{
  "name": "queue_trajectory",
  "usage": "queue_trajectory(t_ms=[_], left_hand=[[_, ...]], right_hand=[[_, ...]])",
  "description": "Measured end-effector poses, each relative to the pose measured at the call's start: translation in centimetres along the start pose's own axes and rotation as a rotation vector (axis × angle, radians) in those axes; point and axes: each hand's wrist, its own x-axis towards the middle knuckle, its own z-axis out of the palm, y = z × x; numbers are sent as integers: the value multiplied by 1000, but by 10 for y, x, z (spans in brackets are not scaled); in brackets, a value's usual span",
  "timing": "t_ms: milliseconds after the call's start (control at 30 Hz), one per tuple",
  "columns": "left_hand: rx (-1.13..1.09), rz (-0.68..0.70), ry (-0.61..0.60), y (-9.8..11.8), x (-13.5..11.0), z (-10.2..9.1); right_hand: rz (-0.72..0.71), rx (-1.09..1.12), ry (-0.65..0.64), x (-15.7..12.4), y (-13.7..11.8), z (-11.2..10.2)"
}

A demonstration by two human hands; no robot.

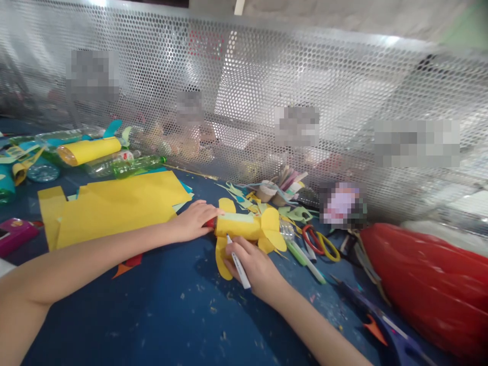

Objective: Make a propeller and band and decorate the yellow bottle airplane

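Yellow-wrapped bottle [240, 229]: left hand [194, 221] extends palm-down to its red end, grip indeterminable; right hand [256, 265], fingers curled beside it, grips white marker [240, 270].

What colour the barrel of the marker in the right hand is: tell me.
White; the marker in the right hand shows best in the head view.

Noted on blue desk [152, 320], left side: stacked yellow sheets [122, 206], magenta object [17, 236] of unclear type. Behind sheets: green bottle [139, 166] lying on its side — near yellow-wrapped bottle [91, 151]. Noted right: red-and-yellow-handled scissors [321, 244] beside pale green marker [307, 263]; farther right, bulging red plastic bag [430, 284]. Along back — perforated metal panel [152, 66], reflective, with blurred shapes beyond.
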Motion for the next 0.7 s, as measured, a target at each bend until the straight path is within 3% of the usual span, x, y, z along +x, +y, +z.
queue_trajectory(t_ms=[500,600,700], left_hand=[[42,69,38,-6,1,-2],[4,59,53,-7,1,-1],[-25,41,51,-7,0,-1]], right_hand=[[-67,-155,44,3,1,2],[-144,-206,165,2,0,0],[-192,-221,430,0,2,-14]])
